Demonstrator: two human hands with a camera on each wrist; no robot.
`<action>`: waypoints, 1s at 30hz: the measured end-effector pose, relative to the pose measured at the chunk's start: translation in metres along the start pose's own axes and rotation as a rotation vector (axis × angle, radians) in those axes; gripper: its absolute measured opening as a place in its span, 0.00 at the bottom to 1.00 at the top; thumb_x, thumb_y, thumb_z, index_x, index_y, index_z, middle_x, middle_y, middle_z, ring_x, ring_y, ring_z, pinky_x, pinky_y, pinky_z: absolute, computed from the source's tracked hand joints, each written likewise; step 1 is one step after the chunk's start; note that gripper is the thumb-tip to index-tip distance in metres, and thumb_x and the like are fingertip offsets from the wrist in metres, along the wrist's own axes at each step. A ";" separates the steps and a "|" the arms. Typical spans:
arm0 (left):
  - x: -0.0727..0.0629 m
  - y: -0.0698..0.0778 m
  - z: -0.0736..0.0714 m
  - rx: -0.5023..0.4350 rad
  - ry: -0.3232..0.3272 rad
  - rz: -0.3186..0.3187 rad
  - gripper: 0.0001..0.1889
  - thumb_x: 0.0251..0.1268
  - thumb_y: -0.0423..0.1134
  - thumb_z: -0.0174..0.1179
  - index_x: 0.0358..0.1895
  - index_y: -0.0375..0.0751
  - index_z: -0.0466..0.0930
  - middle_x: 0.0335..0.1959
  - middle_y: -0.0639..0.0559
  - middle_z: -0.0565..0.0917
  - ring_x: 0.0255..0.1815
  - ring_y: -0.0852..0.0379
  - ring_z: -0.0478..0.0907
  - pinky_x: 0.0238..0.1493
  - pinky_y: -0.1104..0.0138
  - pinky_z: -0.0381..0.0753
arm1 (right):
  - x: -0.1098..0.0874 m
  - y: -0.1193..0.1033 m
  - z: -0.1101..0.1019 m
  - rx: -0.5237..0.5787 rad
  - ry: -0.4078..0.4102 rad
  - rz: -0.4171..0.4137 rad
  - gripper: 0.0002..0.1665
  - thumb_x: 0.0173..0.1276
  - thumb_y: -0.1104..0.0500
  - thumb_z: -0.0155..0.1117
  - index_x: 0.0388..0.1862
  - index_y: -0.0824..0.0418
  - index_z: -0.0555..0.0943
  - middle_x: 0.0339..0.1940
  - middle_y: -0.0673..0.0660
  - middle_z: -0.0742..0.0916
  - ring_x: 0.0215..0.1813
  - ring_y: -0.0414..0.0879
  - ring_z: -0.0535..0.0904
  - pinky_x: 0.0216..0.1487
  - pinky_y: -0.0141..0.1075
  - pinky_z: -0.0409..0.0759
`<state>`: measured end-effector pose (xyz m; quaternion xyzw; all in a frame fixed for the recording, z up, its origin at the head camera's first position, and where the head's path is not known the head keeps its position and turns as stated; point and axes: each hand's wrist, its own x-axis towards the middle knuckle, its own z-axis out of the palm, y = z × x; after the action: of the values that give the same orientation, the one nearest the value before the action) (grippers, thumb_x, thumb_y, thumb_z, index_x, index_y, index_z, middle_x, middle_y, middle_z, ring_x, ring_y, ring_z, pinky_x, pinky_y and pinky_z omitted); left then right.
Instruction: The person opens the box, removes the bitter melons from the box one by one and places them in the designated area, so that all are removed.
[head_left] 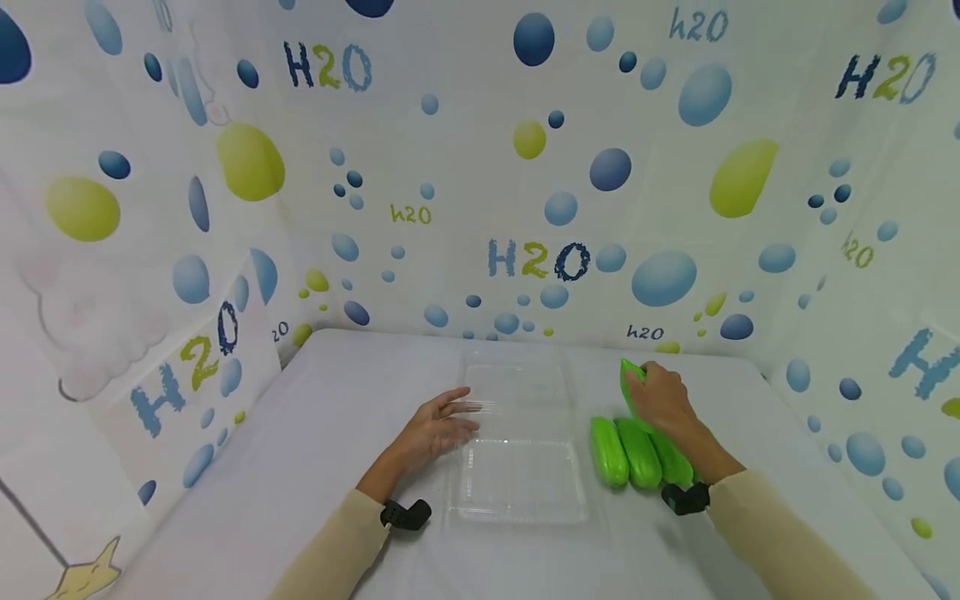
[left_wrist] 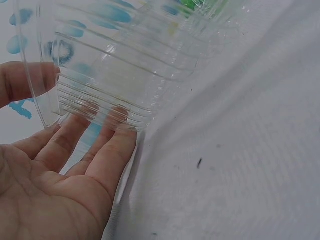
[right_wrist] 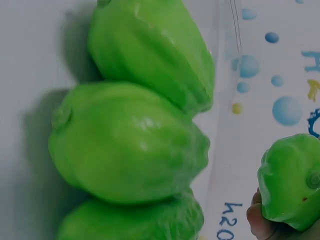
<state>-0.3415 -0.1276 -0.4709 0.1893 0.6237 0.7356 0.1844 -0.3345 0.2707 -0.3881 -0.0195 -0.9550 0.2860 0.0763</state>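
A clear plastic clamshell box (head_left: 525, 487) lies unfolded on the white table, one half nearer and the other farther off. My left hand (head_left: 433, 432) is at its left side near the fold; in the left wrist view, the extended fingers (left_wrist: 107, 160) touch the ribbed wall. To the right of the box, my right hand (head_left: 663, 402) grips a bright green, gourd-like vegetable (right_wrist: 290, 182) with a ridged end. Three similar green gourds (head_left: 610, 457) lie side by side below that hand, the rightmost partly hidden by the wrist.
The white table (head_left: 300, 467) runs back to a curtain-like wall (head_left: 450, 167) printed with blue and green drops and "H2O". The same print hangs on the left and right. A black strap device (head_left: 405, 515) sits on each wrist.
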 end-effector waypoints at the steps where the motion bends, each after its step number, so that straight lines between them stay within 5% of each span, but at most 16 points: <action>1: -0.001 -0.001 0.000 -0.001 0.000 -0.003 0.38 0.70 0.21 0.51 0.81 0.33 0.48 0.74 0.31 0.66 0.67 0.35 0.73 0.57 0.65 0.82 | 0.000 0.003 -0.001 -0.007 0.001 0.000 0.24 0.74 0.50 0.39 0.44 0.69 0.73 0.26 0.58 0.76 0.28 0.51 0.73 0.27 0.38 0.70; 11: -0.002 0.000 0.001 -0.005 -0.006 0.009 0.39 0.69 0.21 0.50 0.81 0.35 0.48 0.74 0.30 0.65 0.69 0.33 0.70 0.61 0.61 0.81 | 0.005 0.025 -0.023 -0.063 0.032 0.027 0.21 0.75 0.49 0.39 0.28 0.62 0.67 0.22 0.57 0.72 0.26 0.52 0.70 0.26 0.40 0.67; 30: -0.002 0.001 0.001 -0.017 -0.015 0.011 0.39 0.68 0.21 0.51 0.81 0.34 0.47 0.74 0.28 0.64 0.68 0.33 0.71 0.59 0.63 0.82 | 0.003 0.084 -0.046 -0.146 -0.023 0.071 0.27 0.77 0.46 0.38 0.27 0.66 0.70 0.26 0.61 0.75 0.35 0.58 0.73 0.32 0.44 0.71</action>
<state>-0.3395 -0.1274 -0.4702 0.1965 0.6151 0.7404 0.1866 -0.3303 0.3658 -0.3956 -0.0554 -0.9728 0.2183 0.0535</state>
